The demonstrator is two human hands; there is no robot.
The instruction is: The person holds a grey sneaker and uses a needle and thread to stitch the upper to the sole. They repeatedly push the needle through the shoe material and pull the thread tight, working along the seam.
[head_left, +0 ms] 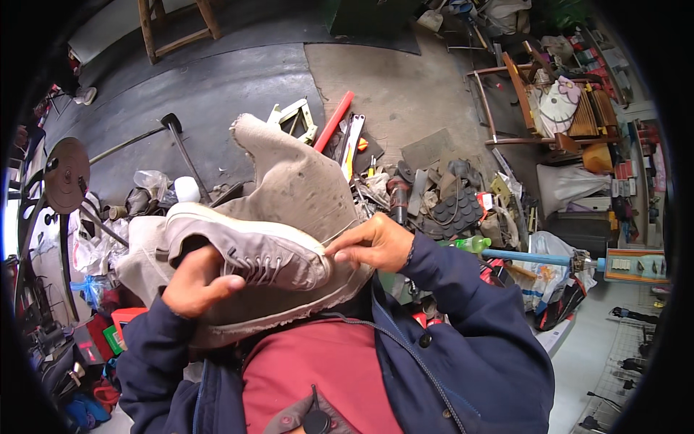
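A grey canvas sneaker (293, 259) with laces and a pale rubber sole lies on its side over my lap, toe to the right. My left hand (199, 282) reaches into its opening; the fingers are hidden inside and the thumb rests outside, gripping the shoe. At the toe, my right hand (377, 242) is closed in a pinch against the sole's edge. Whatever is between those fingertips is too small to make out. Under the shoe spreads a thick, stained beige cloth (307, 181) with frayed edges, covering my lap.
Beyond the cloth, a heap of dark rubber pieces and scraps (452, 206) lies on the floor. A red bar (334, 121) stands out near it. Metal stand with a round disc (66, 175) is at left. A wooden chair (571, 108) stands far right, a green bottle (473, 244) nearer.
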